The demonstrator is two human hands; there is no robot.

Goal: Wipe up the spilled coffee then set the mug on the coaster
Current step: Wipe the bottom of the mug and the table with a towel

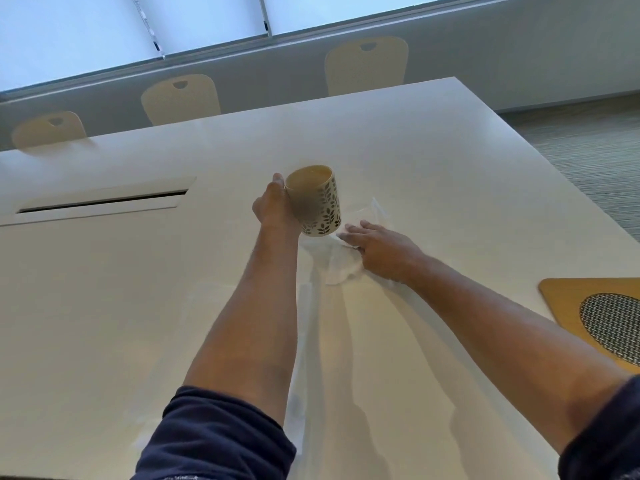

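Observation:
My left hand (273, 209) holds a cream mug (317, 202) with a dark leaf pattern, lifted and tilted just above the white table (138, 306). Right under and beside the mug lies a crumpled white paper towel (337, 265). My right hand (377, 247) lies flat on that towel, fingers spread and pressing it to the table. No coffee stain shows around the towel. The coaster (611, 320), a round woven mesh disc, sits on a wooden board (561, 299) at the right edge of the view.
A long cable slot (104, 202) is set into the table at the left. Three pale chair backs (180, 98) stand along the far edge. Grey carpet (588, 161) lies beyond the table's right edge.

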